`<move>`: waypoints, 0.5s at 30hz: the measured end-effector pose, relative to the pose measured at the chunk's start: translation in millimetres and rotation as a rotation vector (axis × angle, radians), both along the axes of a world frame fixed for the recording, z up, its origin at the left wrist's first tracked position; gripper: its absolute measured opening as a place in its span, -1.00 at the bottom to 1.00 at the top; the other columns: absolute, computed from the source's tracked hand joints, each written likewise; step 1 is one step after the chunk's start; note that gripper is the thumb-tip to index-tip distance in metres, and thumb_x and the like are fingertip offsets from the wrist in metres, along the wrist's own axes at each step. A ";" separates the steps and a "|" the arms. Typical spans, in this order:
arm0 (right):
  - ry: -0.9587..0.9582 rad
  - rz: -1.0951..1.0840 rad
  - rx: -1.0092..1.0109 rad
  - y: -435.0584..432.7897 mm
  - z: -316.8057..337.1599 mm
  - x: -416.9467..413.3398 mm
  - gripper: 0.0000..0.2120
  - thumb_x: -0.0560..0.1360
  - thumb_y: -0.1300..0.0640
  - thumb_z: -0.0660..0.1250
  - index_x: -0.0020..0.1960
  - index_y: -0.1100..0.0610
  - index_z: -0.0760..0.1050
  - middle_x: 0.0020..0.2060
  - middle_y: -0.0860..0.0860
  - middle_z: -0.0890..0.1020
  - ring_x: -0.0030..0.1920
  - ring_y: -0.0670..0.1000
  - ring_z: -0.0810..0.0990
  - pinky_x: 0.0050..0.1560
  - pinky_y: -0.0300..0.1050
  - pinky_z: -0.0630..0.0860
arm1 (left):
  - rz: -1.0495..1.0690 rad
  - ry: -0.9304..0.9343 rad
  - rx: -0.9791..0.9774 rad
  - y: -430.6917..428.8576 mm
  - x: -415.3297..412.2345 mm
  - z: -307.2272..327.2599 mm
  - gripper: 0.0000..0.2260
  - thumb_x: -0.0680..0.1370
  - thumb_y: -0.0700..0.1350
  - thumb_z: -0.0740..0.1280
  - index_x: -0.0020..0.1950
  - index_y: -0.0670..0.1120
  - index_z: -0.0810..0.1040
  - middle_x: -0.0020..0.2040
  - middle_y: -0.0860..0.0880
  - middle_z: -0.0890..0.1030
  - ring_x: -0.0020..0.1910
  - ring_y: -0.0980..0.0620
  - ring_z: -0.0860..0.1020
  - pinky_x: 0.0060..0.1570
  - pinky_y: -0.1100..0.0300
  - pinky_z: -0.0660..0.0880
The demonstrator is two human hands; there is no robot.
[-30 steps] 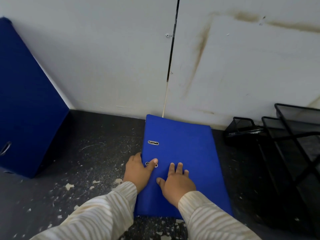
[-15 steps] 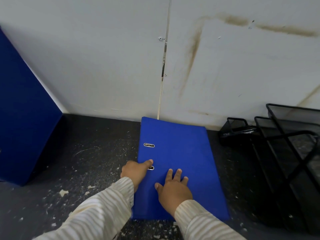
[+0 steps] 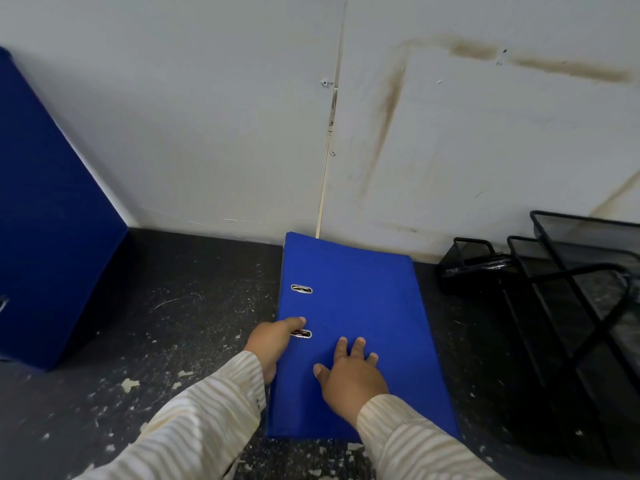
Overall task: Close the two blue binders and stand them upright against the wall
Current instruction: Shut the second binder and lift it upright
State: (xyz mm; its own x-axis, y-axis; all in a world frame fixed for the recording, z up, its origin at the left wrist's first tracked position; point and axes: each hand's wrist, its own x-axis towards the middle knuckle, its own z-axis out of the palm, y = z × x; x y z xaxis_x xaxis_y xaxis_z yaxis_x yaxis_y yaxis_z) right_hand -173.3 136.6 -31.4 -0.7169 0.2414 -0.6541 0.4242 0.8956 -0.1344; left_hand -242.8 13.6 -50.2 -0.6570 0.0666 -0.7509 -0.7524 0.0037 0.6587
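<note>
Two blue binders: one (image 3: pixel 353 327) lies closed and flat on the dark table (image 3: pixel 194 306), far edge touching the wall (image 3: pixel 207 133); the other (image 3: pixel 45 237) stands at left. My left hand (image 3: pixel 273 344) clasps the spine edge; my right hand (image 3: pixel 349 379) rests flat, fingers spread, on the cover. Bare tabletop separates the binders; wire trays (image 3: pixel 571 289) crowd the right.

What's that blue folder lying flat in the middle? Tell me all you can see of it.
The flat blue binder is closed and lies on the dark speckled counter, its far end at the white wall. Its cover looks like matte, textured card, with two metal-rimmed slots near the spine side. The left hand grips the spine edge, thumb on top; the right hand rests flat on the cover.
</note>
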 end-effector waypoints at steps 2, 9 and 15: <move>0.013 -0.012 -0.016 1.9 1.0 1.9 -0.30 0.58 -0.21 0.01 0.53 0.08 -0.23 0.54 0.11 -0.20 0.51 0.26 -0.12 0.41 0.14 0.21 | -0.007 -0.032 0.066 -2.4 2.2 3.1 -0.79 0.46 -0.09 0.42 -0.01 -0.19 0.64 -0.17 -0.19 0.72 -0.24 -0.17 0.70 -0.31 0.05 0.61; 0.087 -0.061 -0.098 4.7 10.2 12.0 -0.31 0.58 -0.17 0.06 0.54 0.07 -0.18 0.54 0.08 -0.18 0.52 0.23 -0.14 0.43 0.14 0.17 | -0.032 -0.020 0.182 -20.5 16.9 10.6 -0.73 0.47 -0.15 0.42 0.14 -0.18 0.58 -0.02 -0.16 0.71 -0.02 -0.16 0.66 -0.13 0.00 0.59; 0.208 -0.076 -0.110 -4.8 21.4 35.2 -0.32 0.59 -0.11 0.07 0.54 0.08 -0.20 0.54 0.06 -0.20 0.52 0.20 -0.16 0.42 0.08 0.20 | -0.020 0.080 0.285 -30.2 39.8 21.6 -0.61 0.45 -0.26 0.41 0.27 -0.15 0.47 0.11 -0.16 0.66 0.09 -0.18 0.62 0.09 -0.13 0.54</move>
